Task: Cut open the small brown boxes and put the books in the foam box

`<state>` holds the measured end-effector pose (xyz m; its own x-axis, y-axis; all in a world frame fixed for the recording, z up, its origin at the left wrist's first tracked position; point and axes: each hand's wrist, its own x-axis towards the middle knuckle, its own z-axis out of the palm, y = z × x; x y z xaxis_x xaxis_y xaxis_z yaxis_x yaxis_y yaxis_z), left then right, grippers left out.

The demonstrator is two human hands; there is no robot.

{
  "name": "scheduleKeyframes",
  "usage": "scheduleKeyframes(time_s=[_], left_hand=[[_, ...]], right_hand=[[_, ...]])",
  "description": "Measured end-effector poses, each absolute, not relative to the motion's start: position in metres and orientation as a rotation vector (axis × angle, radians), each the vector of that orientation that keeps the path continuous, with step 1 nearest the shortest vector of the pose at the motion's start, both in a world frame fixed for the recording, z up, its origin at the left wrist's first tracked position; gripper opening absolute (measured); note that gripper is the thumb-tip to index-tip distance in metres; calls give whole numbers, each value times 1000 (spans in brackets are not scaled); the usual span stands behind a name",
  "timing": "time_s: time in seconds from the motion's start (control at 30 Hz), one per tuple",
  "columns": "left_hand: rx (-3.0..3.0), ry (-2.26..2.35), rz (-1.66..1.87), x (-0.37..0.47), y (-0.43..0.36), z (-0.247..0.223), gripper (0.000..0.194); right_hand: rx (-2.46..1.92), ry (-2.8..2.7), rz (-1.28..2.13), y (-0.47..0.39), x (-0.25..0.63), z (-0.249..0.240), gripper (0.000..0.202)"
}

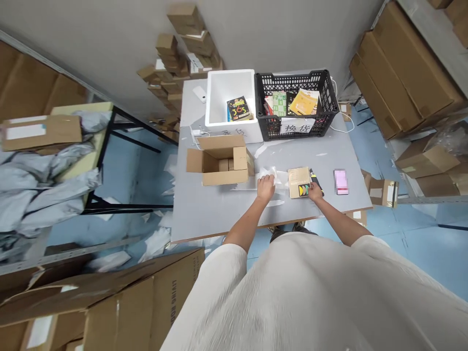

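Observation:
In the head view, my left hand (266, 188) is closed on some crumpled white wrapping (270, 172) lying on the grey table. My right hand (315, 192) grips the lower right corner of a flat tan package (299, 179) printed with yellow and green shapes. Just beyond that hand lies a black and yellow utility knife (317, 182), partly hidden by it. An open cardboard box (225, 177) with its flaps spread stands left of my left hand, smaller boxes showing inside. To the right, a phone (341, 182) with a lit pink screen rests on the tabletop.
At the table's back are a white foam box (214, 97) holding small packets and a black plastic crate (260, 105) with colourful packets. Carton stacks (186, 19) line the wall. A side table (104, 131) at left carries grey mailing bags. Large cartons (409, 63) stand at right.

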<state>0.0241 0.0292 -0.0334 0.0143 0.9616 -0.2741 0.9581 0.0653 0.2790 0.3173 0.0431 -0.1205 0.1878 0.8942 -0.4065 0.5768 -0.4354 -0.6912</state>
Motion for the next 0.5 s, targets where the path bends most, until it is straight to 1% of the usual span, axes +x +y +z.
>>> scheduleKeyframes(time_s=[0.07, 0.13, 0.17, 0.23, 0.3, 0.33, 0.4, 0.5], left_hand=[[1911, 1973, 48, 17, 26, -22, 33], [1933, 1965, 67, 14, 23, -10, 34], [1947, 1959, 72, 15, 21, -5, 34], [1971, 1951, 94, 21, 18, 5, 33], [1991, 1938, 133, 28, 16, 12, 32], [1996, 1929, 155, 32, 15, 14, 32], [1992, 1897, 203, 38, 13, 17, 32], [1942, 1839, 344, 38, 11, 19, 35]], right_hand=[[-2144, -1387, 1020, 48, 307, -109, 47], [-2051, -1461, 984, 53, 291, -94, 50], [-1914, -1529, 1042, 56, 281, -85, 51], [-1625, -1611, 1209, 61, 259, -68, 58], [-1480, -1644, 1329, 64, 239, -53, 68], [-1430, -1651, 1379, 66, 231, -46, 69], [-1340, -1670, 1445, 68, 219, -36, 63], [-1225, -1777, 1465, 73, 207, -24, 36]])
